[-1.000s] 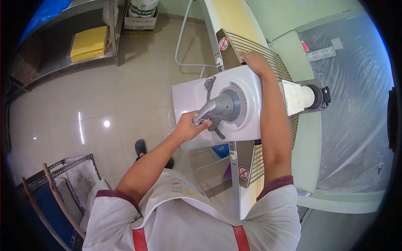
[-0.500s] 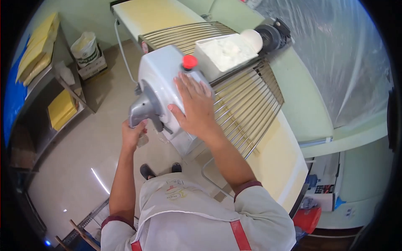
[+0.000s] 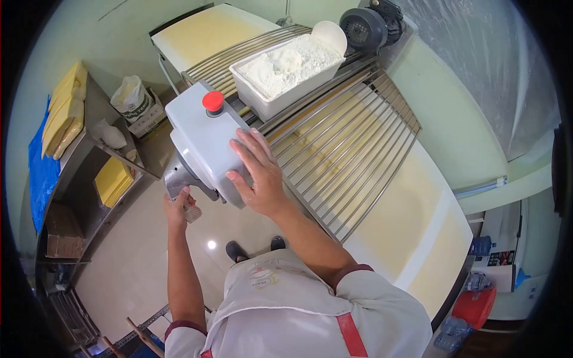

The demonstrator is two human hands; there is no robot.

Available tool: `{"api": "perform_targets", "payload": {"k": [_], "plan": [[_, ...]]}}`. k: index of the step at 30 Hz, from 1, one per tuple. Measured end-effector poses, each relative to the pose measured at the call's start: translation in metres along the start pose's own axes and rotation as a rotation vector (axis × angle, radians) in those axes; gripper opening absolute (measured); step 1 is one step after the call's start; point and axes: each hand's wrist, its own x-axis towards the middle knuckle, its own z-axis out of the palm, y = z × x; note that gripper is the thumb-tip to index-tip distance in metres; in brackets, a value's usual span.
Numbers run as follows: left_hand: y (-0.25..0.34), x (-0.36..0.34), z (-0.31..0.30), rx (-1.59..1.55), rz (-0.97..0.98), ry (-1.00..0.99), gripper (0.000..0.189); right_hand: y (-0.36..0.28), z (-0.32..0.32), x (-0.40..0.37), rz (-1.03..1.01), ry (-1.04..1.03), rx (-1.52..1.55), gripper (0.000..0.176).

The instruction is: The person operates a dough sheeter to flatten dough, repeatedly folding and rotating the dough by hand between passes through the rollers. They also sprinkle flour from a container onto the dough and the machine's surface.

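While your left hand (image 3: 176, 209) is closed around the grey lever (image 3: 177, 176), left of the middle of the frame, your right hand (image 3: 262, 182) lies against the pale housing (image 3: 206, 134). Your left fingers are curled in, with the thumb uppermost; a ribbed, see-through piece (image 3: 193, 213) shows beside them, and whether it belongs to the lever cannot be told. Your right hand is open, its fingers stretched out and slightly parted, the thumb well out to the side. It touches the housing's near right edge and has hold of nothing.

Judging by how things lie, your grip on the lever is made and your right palm is placed. How far the lever is turned, and how much turning is left, you cannot tell from this view.

The housing sits left of the middle, with a red button (image 3: 212, 102) on top. Just beyond it, at the upper middle, a white tub (image 3: 271, 106) is heaped with white powder (image 3: 292, 62), and a round white piece (image 3: 330, 37) stands at its far end, near the dark motor (image 3: 363, 30). The metal grille (image 3: 311, 213) slants over the pale belt (image 3: 430, 197), right of your right hand. At the left of the frame, yellow packs (image 3: 71, 113) lie on the shelf unit (image 3: 98, 143).
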Motion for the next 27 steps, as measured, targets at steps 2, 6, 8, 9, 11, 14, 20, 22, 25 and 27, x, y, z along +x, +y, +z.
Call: {"api": "perform_targets", "payload": {"k": [2,6,8,9,11,14,20,22,25,27], "plan": [[0.002,-0.001,0.000,0.024,0.009,0.005,0.029,0.002,0.001,0.000,0.024,0.060,0.037,0.045],[-0.002,0.003,-0.003,-0.001,0.007,-0.016,0.028,0.012,0.008,-0.003,0.038,0.114,0.160,0.046],[-0.002,0.003,-0.003,0.002,0.008,-0.032,0.028,0.010,0.011,-0.002,0.072,0.191,0.182,0.051],[-0.001,0.002,-0.004,0.004,0.006,-0.040,0.028,0.008,0.014,-0.003,0.092,0.228,0.192,0.053],[0.000,0.002,-0.005,0.001,0.001,-0.053,0.027,0.015,0.023,-0.012,0.267,0.236,0.394,0.056],[0.003,0.001,-0.007,0.023,-0.036,-0.061,0.026,0.028,0.031,-0.019,0.370,0.257,0.490,0.053],[-0.016,0.003,-0.022,-0.106,-0.051,-0.188,0.025,0.041,0.040,-0.027,0.525,0.385,0.404,0.039],[-0.022,0.000,-0.024,-0.097,-0.062,-0.206,0.026,0.045,0.042,-0.027,0.535,0.395,0.429,0.039],[-0.012,0.000,-0.022,-0.050,-0.101,-0.213,0.027,0.056,0.040,-0.032,0.508,0.410,0.475,0.043],[-0.004,0.000,-0.023,0.027,-0.148,-0.221,0.027,0.057,0.041,-0.033,0.542,0.475,0.467,0.049]]}}
